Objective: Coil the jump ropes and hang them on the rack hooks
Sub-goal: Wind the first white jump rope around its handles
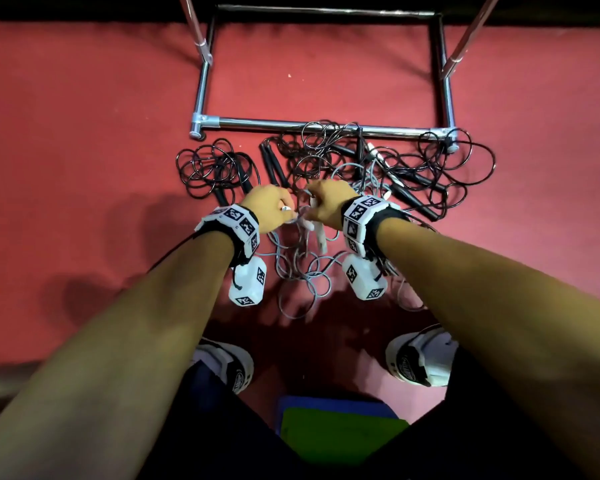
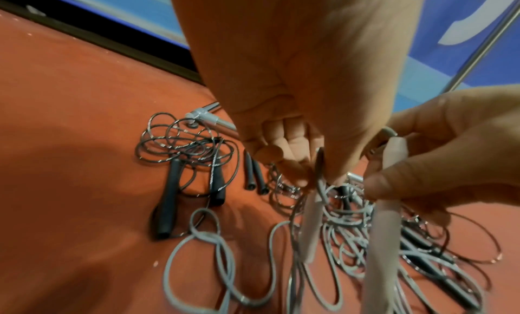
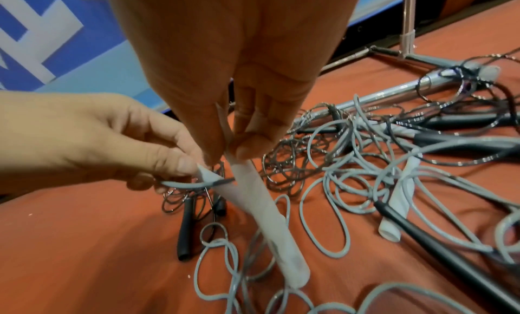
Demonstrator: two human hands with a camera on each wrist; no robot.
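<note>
Down on the red carpeted floor [image 1: 84, 116], just in front of the chrome tube base of the rack [image 1: 291, 123], there's a big mess of jump ropes. Both hands meet over the middle of it. The right hand [image 1: 329, 202] has thumb and fingers curled round the top of a long translucent white handle [image 3: 264, 218], which hangs down at about 5 o'clock in the right wrist view. The left hand [image 1: 269, 207] pinches the thin grey cord [image 3: 194, 184] right where it joins a second white handle [image 2: 311, 225], fingers bent in tight.

The rest of that grey rope [image 1: 302, 271] lies in loose loops on the carpet below the wrists, towards 6 o'clock from the hands. At 10 o'clock sits a black wire rope with black grips [image 1: 215, 168], loosely coiled on its own. From 12 round to 2 o'clock it's a tangle of black ropes and handles [image 1: 413, 174], some looped over the rack's front bar. White sneakers [image 1: 420, 355] show at the bottom.
</note>
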